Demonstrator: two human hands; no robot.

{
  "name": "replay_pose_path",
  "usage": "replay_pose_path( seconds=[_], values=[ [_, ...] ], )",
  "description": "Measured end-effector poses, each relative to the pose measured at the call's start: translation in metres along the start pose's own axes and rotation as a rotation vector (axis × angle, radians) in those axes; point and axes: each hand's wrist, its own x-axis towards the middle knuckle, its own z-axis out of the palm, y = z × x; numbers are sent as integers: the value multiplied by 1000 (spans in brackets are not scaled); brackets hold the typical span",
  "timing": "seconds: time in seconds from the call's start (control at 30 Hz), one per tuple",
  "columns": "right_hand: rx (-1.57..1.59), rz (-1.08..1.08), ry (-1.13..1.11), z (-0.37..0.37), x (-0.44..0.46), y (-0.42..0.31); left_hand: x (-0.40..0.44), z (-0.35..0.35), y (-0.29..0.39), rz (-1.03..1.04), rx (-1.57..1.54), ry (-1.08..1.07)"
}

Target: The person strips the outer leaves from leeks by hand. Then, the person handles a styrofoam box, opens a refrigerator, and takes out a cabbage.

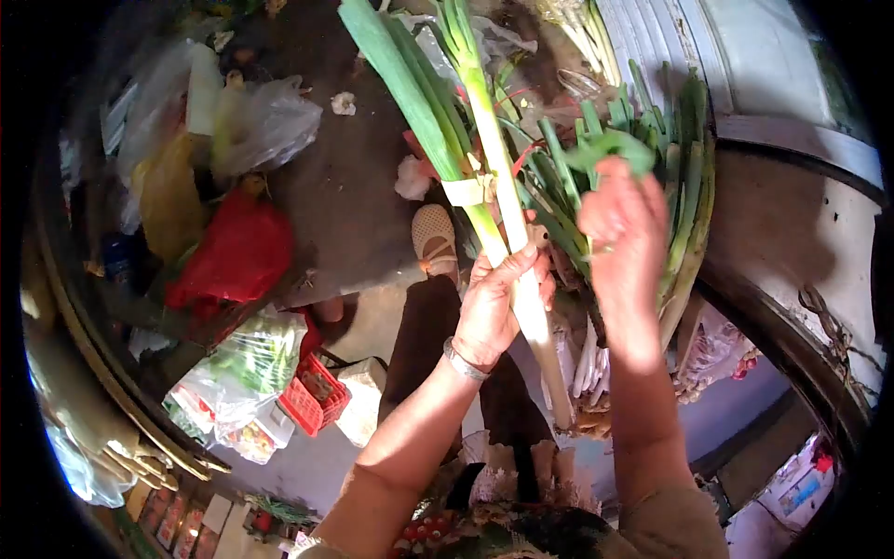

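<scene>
green-and-white stalks (508,177), red bag (237,250), red basket (315,395)

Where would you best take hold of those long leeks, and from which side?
Probably by the pale stalks, just below the yellow band, coming from the person's side: there the leeks are slim and close together, while the green leaves spread beyond. The left hand grips there.

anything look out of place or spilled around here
Some litter does: a small crumpled whitish scrap lies loose on the dark ground, and a slumped red plastic bag lies among other crumpled bags on the left. I can't see any obvious spill.
</scene>
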Motion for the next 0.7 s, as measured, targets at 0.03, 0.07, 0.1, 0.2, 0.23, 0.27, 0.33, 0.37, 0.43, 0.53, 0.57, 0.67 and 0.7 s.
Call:
replay_pose_path(
  seconds=[0.03, 0.07, 0.1, 0.2, 0.23, 0.27, 0.33, 0.37, 0.43, 0.53, 0.57, 0.67, 0.7],
  values=[
    [-75, -74, 12, 2, -7, -14, 0, -2, -2, 0, 3, 3],
    [-192, -89, -47, 9, -7, -11, 2, -5, -6, 5, 47, 24],
    [-310, -111, -104, 17, -7, -7, 3, -7, -10, 7, 92, 45],
    [-849, -117, -349, 23, 4, 7, -1, -5, -22, 40, 307, 76],
    [-1265, -196, -443, 21, 12, 14, -3, -2, -24, 54, 396, 101],
    [-1339, -409, -425, 20, 12, 18, -1, -2, -25, 86, 447, 117],
    [-1354, -354, -397, 20, 6, 17, -1, -1, -26, 136, 414, 148],
    [-1369, -337, -392, 20, 0, 14, -1, 1, -26, 179, 367, 195],
    [-1271, -487, -451, 11, -13, 11, 6, 1, -29, 251, 341, 305],
    [-212, 164, -173, 2, -19, -24, 13, -19, -24, 211, 275, 170],
    [-97, 71, -151, -8, -6, -37, 11, -18, -18, 146, 242, 138],
    [-182, -100, 33, -11, 32, -52, 4, -2, -13, 43, 86, 115],
    [-179, -103, 37, -10, 44, -46, 4, -3, -14, 21, 56, 36]
  ],
)
